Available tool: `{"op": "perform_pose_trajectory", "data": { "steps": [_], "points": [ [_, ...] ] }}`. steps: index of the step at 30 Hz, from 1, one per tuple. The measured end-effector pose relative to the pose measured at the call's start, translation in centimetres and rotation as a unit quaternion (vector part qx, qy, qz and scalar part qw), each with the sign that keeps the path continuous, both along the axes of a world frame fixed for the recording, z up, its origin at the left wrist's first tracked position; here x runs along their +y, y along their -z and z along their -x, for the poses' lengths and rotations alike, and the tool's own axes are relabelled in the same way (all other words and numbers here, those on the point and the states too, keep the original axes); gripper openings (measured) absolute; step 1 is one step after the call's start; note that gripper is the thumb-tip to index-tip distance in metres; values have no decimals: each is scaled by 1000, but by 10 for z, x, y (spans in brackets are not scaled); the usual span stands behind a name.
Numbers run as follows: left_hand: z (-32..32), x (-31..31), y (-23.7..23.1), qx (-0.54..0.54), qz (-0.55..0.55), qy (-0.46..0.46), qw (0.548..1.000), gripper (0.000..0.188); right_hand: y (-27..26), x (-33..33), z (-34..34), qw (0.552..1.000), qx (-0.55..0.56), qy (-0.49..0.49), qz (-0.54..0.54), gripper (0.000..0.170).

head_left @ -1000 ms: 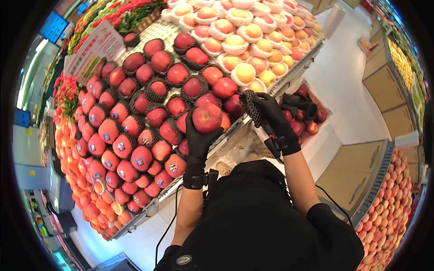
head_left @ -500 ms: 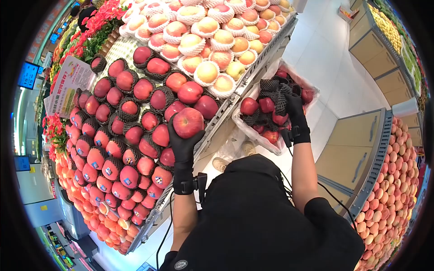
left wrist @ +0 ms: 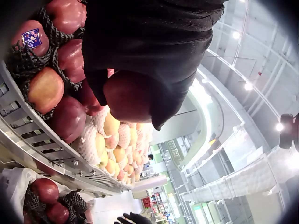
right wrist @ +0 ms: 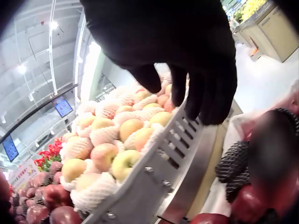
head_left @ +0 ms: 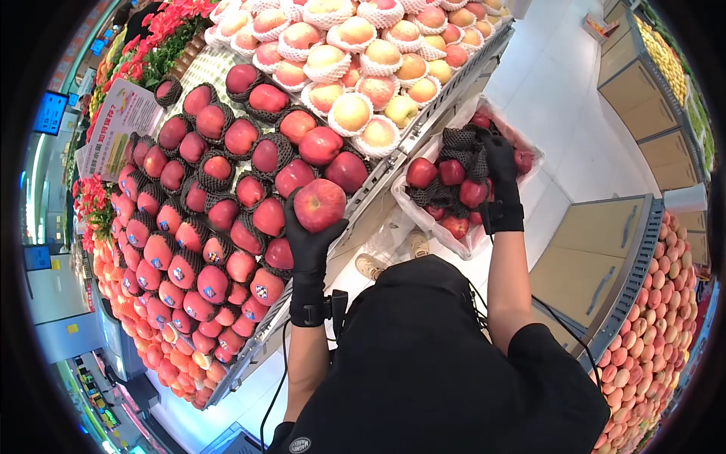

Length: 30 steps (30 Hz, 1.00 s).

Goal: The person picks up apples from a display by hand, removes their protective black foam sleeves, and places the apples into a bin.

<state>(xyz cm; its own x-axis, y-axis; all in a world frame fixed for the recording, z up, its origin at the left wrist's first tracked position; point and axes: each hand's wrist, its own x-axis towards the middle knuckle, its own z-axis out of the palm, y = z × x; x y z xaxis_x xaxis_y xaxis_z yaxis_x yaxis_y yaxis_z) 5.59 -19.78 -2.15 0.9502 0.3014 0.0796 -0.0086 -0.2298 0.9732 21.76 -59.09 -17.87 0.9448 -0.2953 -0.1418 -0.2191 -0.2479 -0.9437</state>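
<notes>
In the head view my gloved left hand (head_left: pixel 306 246) grips a large bare red apple (head_left: pixel 319 206) over the front edge of the apple display. The left wrist view shows that apple (left wrist: pixel 128 97) between thumb and fingers. To the right, my gloved right hand (head_left: pixel 501 160) is over a crate (head_left: pixel 533 155) lined with clear plastic. Its fingers (right wrist: pixel 212 102) hang down loosely with nothing between them in the right wrist view. Red apples (head_left: pixel 474 193) and black foam nets (head_left: pixel 473 144) lie in the crate beside this hand.
Red apples in black nets (head_left: pixel 215 185) cover the sloped display. Behind them sit paler apples in white foam nets (head_left: pixel 352 113). A metal rail (head_left: pixel 412 129) edges the stand. A cabinet (head_left: pixel 586 257) with peach-coloured fruit (head_left: pixel 650 333) stands at right.
My right hand has moved right and away from the display to the crate and let go of a black foam net. The left hand still holds the apple, and the head view has shifted.
</notes>
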Motion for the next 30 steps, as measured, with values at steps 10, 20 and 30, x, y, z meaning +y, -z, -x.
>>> {"op": "perform_pose_trajectory", "data": {
  "steps": [10, 20, 30],
  "points": [
    [8, -2, 19, -6, -56, 35, 998, 96, -108, 169, 47, 866, 16, -479, -140, 60],
    [19, -24, 22, -2, -138, 60, 989, 94, -113, 227, 90, 825, -51, -542, -153, 92],
    [18, -53, 21, 48, -61, 24, 997, 86, -138, 152, 46, 849, -48, -511, -120, 85]
  ]
}}
